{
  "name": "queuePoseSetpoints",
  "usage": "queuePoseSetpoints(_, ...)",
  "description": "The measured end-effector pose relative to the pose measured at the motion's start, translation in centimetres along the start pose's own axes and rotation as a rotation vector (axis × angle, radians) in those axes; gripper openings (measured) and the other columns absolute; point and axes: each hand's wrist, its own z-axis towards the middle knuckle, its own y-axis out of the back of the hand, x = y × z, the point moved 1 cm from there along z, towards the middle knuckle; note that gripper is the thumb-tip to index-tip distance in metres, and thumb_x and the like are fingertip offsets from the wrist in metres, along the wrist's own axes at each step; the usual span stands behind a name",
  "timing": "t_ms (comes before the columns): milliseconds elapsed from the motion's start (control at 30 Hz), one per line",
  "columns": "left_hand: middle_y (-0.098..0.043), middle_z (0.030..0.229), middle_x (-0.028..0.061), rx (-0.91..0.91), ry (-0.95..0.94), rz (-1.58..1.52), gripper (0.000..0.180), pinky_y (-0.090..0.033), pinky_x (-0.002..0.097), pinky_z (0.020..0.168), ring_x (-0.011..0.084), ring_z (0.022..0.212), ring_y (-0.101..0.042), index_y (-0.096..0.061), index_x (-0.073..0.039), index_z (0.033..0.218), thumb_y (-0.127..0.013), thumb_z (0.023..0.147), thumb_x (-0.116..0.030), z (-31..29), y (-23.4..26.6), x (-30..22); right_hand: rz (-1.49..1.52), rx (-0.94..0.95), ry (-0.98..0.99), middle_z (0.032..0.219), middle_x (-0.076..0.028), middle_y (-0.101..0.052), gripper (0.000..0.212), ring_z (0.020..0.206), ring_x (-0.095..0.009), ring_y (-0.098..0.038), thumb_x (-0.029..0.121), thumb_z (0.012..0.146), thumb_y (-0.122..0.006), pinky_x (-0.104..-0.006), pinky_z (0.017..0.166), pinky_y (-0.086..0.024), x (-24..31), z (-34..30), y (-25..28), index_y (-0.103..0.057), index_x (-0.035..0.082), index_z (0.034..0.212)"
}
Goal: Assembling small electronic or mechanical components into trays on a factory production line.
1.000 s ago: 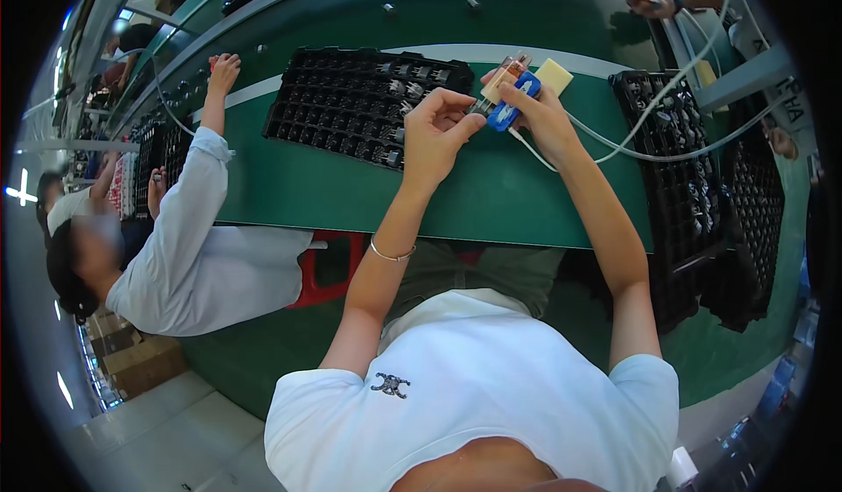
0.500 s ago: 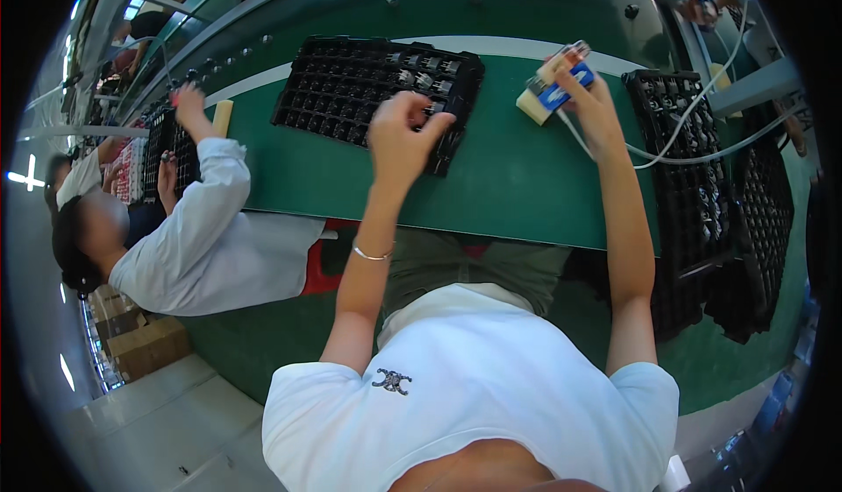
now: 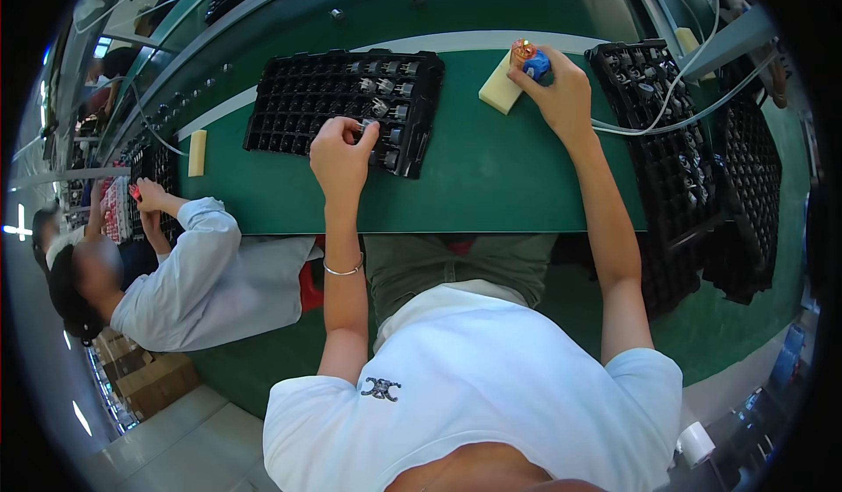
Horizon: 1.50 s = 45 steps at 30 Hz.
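My left hand is over the right part of a black compartment tray, thumb and fingers pinched on a small silvery metal part. Similar metal parts sit in the tray's right-hand compartments. Out to the right, my right hand is closed round a small blue part with a shiny copper-coloured round end. It is too small to name more exactly. A pale yellow block lies beside that hand on the green table.
A black tray of metal parts stands at the right, with a white cable across it and another black tray beyond. A co-worker's sleeve is at the left, near a second yellow block. A metal rail arm juts in.
The view has shifted, so the tray and table sit further left. My right hand has turned, and its blue thing now shows a copper-coloured end. My left hand remains at the tray's right part.
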Motion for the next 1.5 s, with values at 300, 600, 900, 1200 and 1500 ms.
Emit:
queuePoseSetpoints(300, -0.059, 0.080, -0.0013, 0.177, -0.050, -0.876, 0.028, -0.036, 0.0182, 0.055, 0.0031, 0.064, -0.049, -0.057, -0.003, 0.096, -0.077, 0.076, -0.005, -0.5, -3.2, -2.6, 0.022, -0.023, 0.034, 0.085, -0.011, -0.068, 0.042, 0.073, -0.024, -0.066, 0.032, 0.077, -0.080, -0.0326, 0.068, -0.052, 0.2, -0.1, -0.1, -0.068, 0.003, 0.105)
queuePoseSetpoints(600, -0.057, 0.079, -0.0027, 0.153, -0.093, -0.781, 0.027, -0.034, 0.0171, 0.055, 0.0029, 0.064, -0.045, -0.060, -0.004, 0.099, -0.076, 0.077, -0.005, -0.5, -4.8, -2.7, 0.034, -0.016, 0.044, 0.087, -0.011, -0.068, 0.041, 0.075, -0.024, -0.066, 0.030, 0.077, -0.080, -0.0327, 0.069, -0.052, 0.0, 0.1, -0.1, -0.068, 0.003, 0.105)
queuePoseSetpoints(900, -0.056, 0.083, -0.0042, 0.145, -0.110, -0.786, 0.025, -0.032, 0.0160, 0.055, 0.0011, 0.065, -0.043, -0.060, -0.003, 0.101, -0.073, 0.079, -0.001, -0.8, -4.2, -2.9, 0.005, 0.001, 0.067, 0.089, -0.013, -0.068, 0.045, 0.075, -0.027, -0.066, 0.031, 0.075, -0.081, -0.0341, 0.069, -0.052, -0.5, 1.3, -0.6, -0.068, 0.001, 0.105)
queuePoseSetpoints(1200, -0.058, 0.089, -0.0007, 0.174, -0.001, -0.891, 0.026, -0.039, 0.0170, 0.061, 0.0031, 0.070, -0.048, -0.061, -0.002, 0.108, -0.068, 0.082, 0.000, -0.7, -4.9, -2.1, 0.052, 0.093, 0.028, 0.075, -0.015, -0.068, 0.043, 0.069, -0.030, -0.067, 0.044, 0.073, -0.075, -0.0380, 0.068, -0.053, -2.1, 12.1, -6.9, -0.070, 0.003, 0.087)
queuePoseSetpoints(1500, -0.058, 0.094, 0.0005, 0.174, 0.009, -0.906, 0.029, -0.040, 0.0168, 0.062, 0.0037, 0.072, -0.049, -0.061, -0.001, 0.111, -0.068, 0.082, 0.001, -0.7, -5.0, -2.2, -0.247, 0.096, 0.058, 0.089, -0.017, -0.071, 0.043, 0.084, -0.035, -0.069, 0.045, 0.075, -0.071, -0.0435, 0.074, -0.055, -2.5, 17.6, -13.8, -0.071, 0.006, 0.093)
